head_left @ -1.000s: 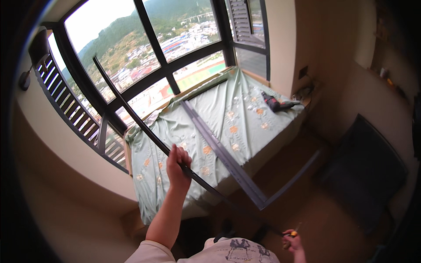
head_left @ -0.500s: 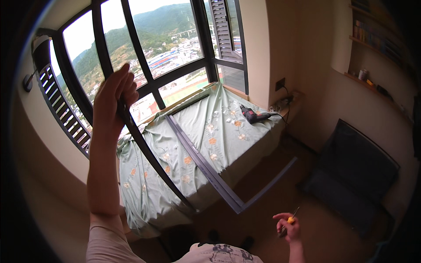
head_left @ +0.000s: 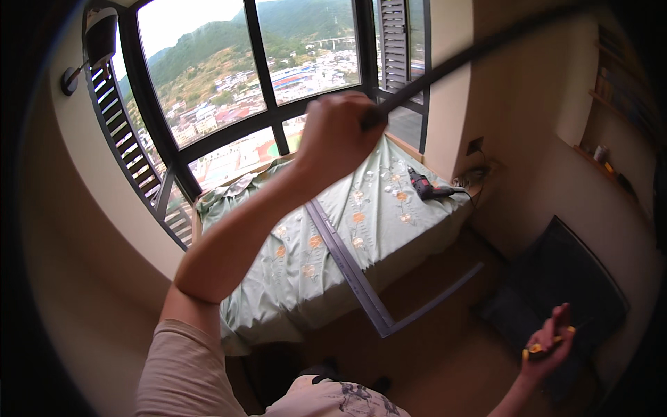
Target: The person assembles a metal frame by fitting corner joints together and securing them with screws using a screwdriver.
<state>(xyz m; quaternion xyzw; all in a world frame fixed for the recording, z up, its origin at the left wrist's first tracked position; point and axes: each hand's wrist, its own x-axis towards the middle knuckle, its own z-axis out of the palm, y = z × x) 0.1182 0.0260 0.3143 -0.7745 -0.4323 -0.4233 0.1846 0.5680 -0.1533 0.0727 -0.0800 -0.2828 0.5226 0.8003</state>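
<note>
Black, and blurred along its length, was the long bar you gripped in the head view, your left hand closed in a fist around it. From your fist it ran up to the right, past the window, into the dark rim of the picture; whether it went on behind your fist could not be seen. That arm crossed in front of the ledge, hiding part of its window-side edge. Well apart, low on the right, your right hand had some fingers raised and carried a small tool with a yellow and dark handle across the palm. On the ledge's pale green, flowered cover, a black and red drill lay near the right end. A grey L-shaped frame stretched across the ledge's room-side edge, its corner jutting past that edge and its other leg reaching right.
</note>
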